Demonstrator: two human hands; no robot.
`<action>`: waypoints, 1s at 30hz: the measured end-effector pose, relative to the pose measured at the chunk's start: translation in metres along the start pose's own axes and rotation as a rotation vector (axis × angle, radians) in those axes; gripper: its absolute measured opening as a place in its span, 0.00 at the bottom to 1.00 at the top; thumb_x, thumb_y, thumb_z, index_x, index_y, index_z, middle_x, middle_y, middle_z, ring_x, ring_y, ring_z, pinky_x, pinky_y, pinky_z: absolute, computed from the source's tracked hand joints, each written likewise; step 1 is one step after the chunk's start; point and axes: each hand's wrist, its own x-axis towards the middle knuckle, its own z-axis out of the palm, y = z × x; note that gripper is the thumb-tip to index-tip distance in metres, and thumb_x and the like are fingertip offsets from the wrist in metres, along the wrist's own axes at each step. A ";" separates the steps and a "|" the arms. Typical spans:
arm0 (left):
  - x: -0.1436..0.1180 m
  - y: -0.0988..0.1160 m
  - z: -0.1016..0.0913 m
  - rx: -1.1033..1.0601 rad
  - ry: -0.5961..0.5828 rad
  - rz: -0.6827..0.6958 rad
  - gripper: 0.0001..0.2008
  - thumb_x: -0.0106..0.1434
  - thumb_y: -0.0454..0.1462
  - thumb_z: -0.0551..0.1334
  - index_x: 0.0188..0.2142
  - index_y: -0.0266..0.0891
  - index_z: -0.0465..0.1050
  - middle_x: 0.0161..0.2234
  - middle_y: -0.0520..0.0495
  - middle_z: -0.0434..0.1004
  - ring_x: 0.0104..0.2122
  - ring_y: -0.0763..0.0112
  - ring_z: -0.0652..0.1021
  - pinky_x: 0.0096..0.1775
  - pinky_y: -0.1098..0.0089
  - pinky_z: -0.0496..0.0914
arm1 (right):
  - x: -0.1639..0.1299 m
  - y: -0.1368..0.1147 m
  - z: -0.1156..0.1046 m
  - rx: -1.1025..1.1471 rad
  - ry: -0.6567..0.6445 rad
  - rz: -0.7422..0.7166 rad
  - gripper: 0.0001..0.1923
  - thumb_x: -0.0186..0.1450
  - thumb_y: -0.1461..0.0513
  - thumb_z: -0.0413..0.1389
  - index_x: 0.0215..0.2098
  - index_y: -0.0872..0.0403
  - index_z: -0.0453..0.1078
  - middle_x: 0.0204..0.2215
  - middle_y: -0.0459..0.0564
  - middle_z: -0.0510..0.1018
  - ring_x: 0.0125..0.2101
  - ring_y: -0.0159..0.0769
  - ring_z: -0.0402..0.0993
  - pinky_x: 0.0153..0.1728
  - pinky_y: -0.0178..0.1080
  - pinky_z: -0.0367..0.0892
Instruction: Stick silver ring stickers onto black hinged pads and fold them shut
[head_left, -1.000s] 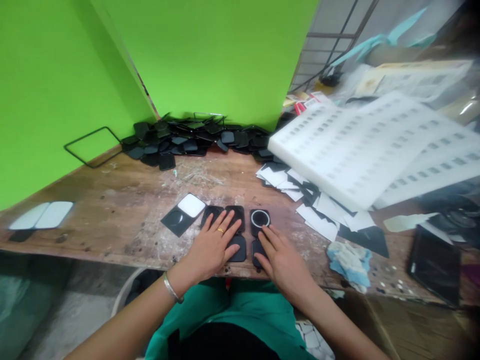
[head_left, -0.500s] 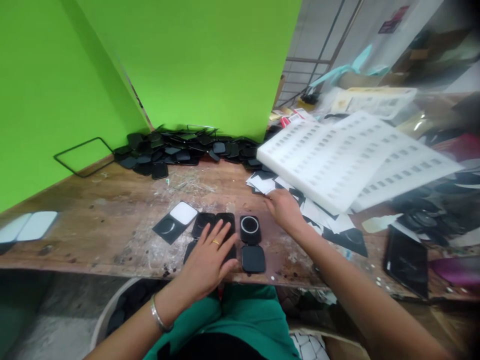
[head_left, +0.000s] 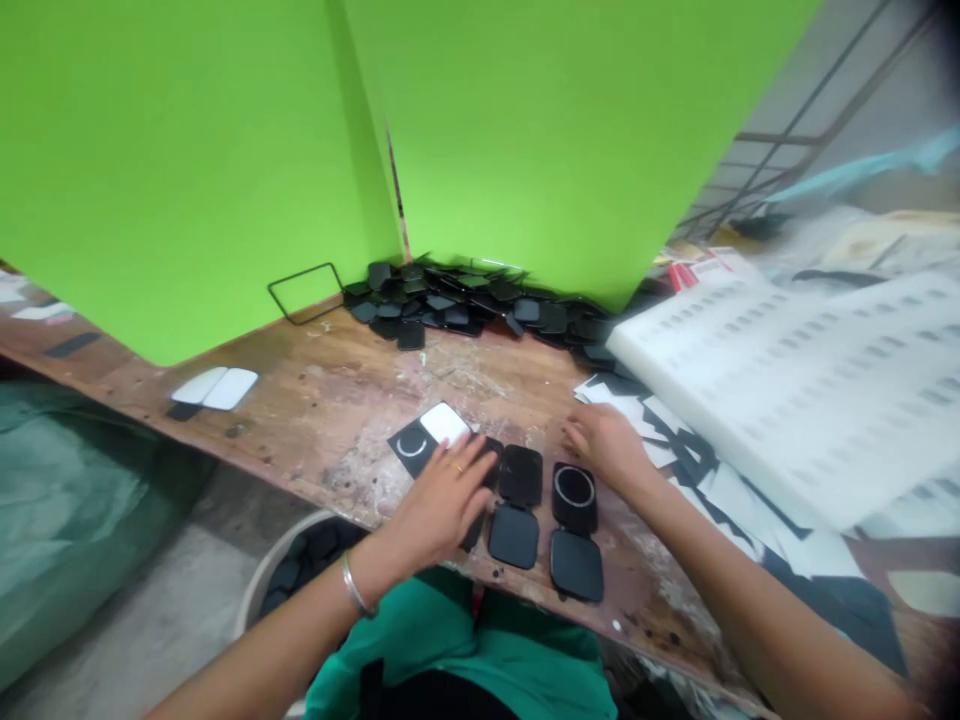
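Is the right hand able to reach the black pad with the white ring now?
Probably yes. The right hand lies open on the bench, just beside the ringed pad, and nothing stands between them; the left hand rests farther left.

Small black rounded-square plastic pads [head_left: 520, 474] lie flat in two rows near the tabletop's front edge; one pad [head_left: 574, 494] bears a white ring.

Counts: 2 hands, left [head_left: 439, 500] and right [head_left: 607, 445]. 4 black pads clear by the hands, e.g. [head_left: 521, 474]; a fifth partly under the left hand. 1 white-ringed pad [head_left: 574, 490]. 1 white tile [head_left: 445, 423]. 1 wire frame [head_left: 305, 292]. Back pile [head_left: 465, 300]: too many to count.
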 end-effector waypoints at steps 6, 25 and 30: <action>0.005 -0.068 -0.016 -0.008 0.162 -0.565 0.22 0.61 0.42 0.66 0.52 0.32 0.68 0.55 0.29 0.67 0.56 0.44 0.68 0.54 0.49 0.65 | 0.018 -0.069 0.009 0.476 -0.087 -0.179 0.08 0.66 0.67 0.55 0.34 0.56 0.76 0.34 0.54 0.81 0.38 0.40 0.75 0.42 0.38 0.65; -0.013 -0.084 -0.049 -1.418 0.342 -0.681 0.24 0.48 0.44 0.74 0.43 0.38 0.73 0.33 0.49 0.81 0.31 0.70 0.78 0.35 0.71 0.70 | 0.069 -0.162 0.022 1.576 -0.265 0.203 0.23 0.52 0.56 0.66 0.43 0.54 0.71 0.31 0.47 0.82 0.28 0.34 0.77 0.30 0.36 0.71; -0.018 -0.069 -0.053 -1.786 0.215 -0.697 0.21 0.43 0.41 0.78 0.35 0.34 0.79 0.31 0.46 0.80 0.29 0.72 0.76 0.36 0.71 0.69 | 0.056 -0.170 -0.003 1.775 -0.388 0.408 0.28 0.41 0.57 0.73 0.38 0.55 0.71 0.27 0.45 0.81 0.22 0.32 0.74 0.26 0.33 0.68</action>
